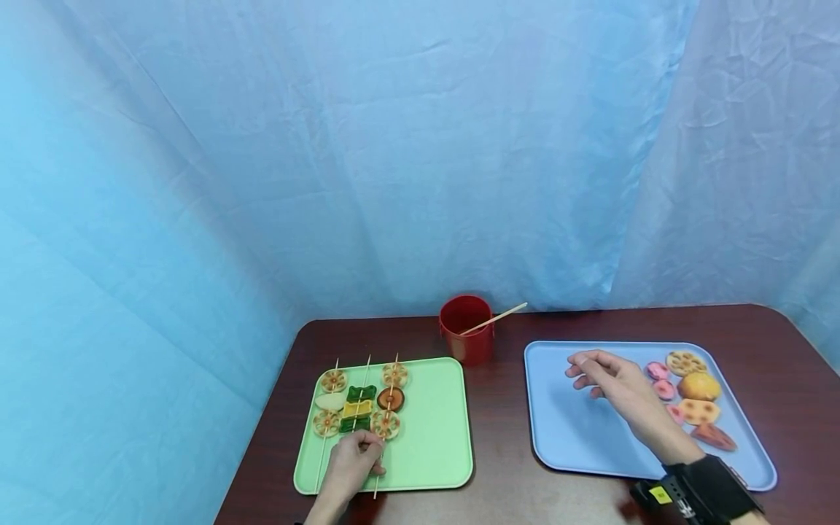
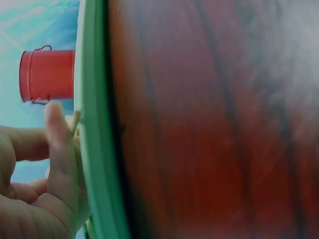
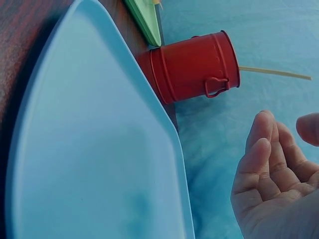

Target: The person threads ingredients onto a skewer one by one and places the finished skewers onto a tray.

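Observation:
My left hand is low over the green tray, its thumb and fingers pinching the lower stick of the rightmost skewer. That skewer carries a brown mushroom slice between two lotus root slices. Beside it lies a skewer with a yellow piece between green pieces, its lower end hidden by the hand. The leftmost skewer holds a pale oval piece between lotus root slices. In the left wrist view a stick end shows by the fingers. Above the blue tray, my right hand holds nothing, fingers loosely bent.
A red bucket stands at the back between the trays, one bare stick leaning out of it. On the blue tray's right side lie a lotus root slice, a yellow lump, pink round pieces and a brownish wedge.

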The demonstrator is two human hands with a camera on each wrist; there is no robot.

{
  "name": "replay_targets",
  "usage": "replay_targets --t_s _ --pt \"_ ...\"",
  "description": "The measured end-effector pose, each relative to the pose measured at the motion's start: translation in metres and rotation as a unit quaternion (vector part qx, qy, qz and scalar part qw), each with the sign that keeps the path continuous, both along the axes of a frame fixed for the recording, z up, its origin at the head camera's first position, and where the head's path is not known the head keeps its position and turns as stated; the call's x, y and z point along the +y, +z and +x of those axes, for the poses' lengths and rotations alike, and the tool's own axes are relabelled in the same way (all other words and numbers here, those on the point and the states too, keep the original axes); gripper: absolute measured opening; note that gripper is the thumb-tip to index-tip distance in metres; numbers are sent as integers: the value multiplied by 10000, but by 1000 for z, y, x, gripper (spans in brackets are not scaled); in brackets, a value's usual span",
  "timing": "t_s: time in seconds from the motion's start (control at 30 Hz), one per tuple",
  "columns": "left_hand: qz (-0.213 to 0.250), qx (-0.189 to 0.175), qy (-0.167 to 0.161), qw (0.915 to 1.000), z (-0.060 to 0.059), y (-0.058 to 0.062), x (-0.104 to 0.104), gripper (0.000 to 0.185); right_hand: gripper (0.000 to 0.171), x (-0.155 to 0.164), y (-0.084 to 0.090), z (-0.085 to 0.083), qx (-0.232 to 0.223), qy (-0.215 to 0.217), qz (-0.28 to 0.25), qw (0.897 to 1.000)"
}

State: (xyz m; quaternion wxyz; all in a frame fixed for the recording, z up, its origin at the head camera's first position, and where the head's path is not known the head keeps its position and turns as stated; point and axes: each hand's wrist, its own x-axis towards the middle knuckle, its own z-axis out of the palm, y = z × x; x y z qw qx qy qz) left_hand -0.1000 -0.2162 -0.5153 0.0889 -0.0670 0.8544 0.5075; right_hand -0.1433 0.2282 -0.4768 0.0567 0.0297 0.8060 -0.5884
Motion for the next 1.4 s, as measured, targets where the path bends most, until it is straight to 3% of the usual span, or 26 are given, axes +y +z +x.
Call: replay_targets --t_s 0.1,0.2,0.4,0.67,0.8,0.97,1.2,1.4 --pt "29 -18 -46 10000 -2 4 -4 14 57 0 0 0 -37 12 -17 10000" --pt "-231 109 -115 9996 -5 11 -7 15 57 2 -1 0 -61 16 -38 10000" --pt "-876 727 -152 9934 -16 27 2 18 58 3 0 1 -56 22 -22 10000" --pt "-531 1673 -566 9828 -26 39 50 15 60 1 0 3 26 98 150 9998" --pt "-361 1825 -806 9792 -28 36 81 12 57 -3 0 3 182 101 220 9995" --pt "-65 1904 -781 9786 -33 32 112 10 48 -11 1 0 681 42 497 9964" --pt "127 1790 -762 9808 -43 20 133 12 34 -31 14 -8 1634 -78 1149 9798" --pt "96 1693 -808 9822 -44 10 136 13 21 -43 25 -20 2696 -249 1938 9429"
